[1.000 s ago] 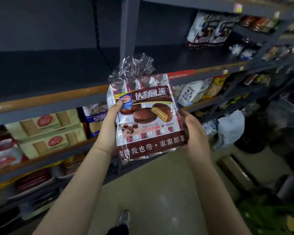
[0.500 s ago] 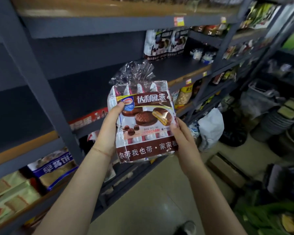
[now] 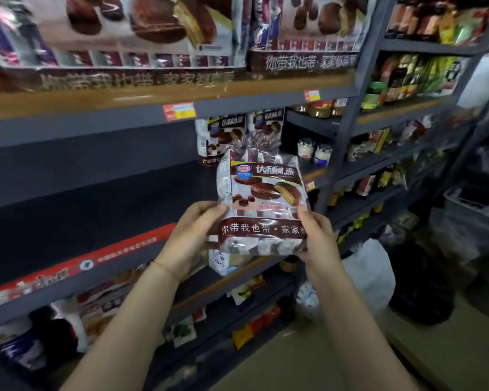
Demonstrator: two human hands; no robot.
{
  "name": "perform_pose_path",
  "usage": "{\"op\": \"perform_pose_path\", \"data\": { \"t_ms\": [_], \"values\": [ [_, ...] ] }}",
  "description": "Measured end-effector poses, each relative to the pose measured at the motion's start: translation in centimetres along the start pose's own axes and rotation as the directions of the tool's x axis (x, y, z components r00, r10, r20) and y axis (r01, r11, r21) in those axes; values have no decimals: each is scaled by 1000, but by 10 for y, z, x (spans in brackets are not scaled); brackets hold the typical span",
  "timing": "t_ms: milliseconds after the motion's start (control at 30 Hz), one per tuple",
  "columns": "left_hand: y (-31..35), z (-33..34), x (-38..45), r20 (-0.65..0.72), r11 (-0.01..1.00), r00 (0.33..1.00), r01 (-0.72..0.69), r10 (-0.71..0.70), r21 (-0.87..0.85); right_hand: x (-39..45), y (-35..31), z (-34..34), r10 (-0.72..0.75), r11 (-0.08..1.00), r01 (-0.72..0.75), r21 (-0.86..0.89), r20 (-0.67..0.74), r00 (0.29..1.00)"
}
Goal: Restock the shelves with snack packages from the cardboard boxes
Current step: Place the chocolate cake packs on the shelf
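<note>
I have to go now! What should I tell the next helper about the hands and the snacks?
Left hand grips the pie bag at its lower left edge; right hand grips its lower right corner.
The bag is held upright in the air in front of the dark middle shelf, not yet set down.
Two matching bags already stand at the back of that shelf; more sit on the shelf above.
Left to do: set this bag beside the two. No cardboard boxes are in view.

Dim, motion-blurred, warped edges
</note>
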State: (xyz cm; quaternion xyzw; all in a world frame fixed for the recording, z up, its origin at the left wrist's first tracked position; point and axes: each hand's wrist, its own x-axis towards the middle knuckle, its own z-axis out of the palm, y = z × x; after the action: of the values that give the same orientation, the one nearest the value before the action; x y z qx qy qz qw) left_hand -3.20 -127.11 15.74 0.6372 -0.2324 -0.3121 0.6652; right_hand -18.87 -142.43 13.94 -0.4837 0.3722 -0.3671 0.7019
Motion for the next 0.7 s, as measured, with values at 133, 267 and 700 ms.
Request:
{"op": "perform_pose_path", "data": {
  "t_ms": [133,267,700],
  "values": [
    [4,54,36,-119,999,992,-38,40,16,73,-27,-21,60,986,-54,-156,36,998],
    [11,77,83,-210,999,976,-50,51,10,133,-51,-21,31,977,4,-213,162,986],
    [37,114,231,-239,975,956,-130,171,178,295,-84,-3,-226,875,319,-364,275,934]
  ]
}}
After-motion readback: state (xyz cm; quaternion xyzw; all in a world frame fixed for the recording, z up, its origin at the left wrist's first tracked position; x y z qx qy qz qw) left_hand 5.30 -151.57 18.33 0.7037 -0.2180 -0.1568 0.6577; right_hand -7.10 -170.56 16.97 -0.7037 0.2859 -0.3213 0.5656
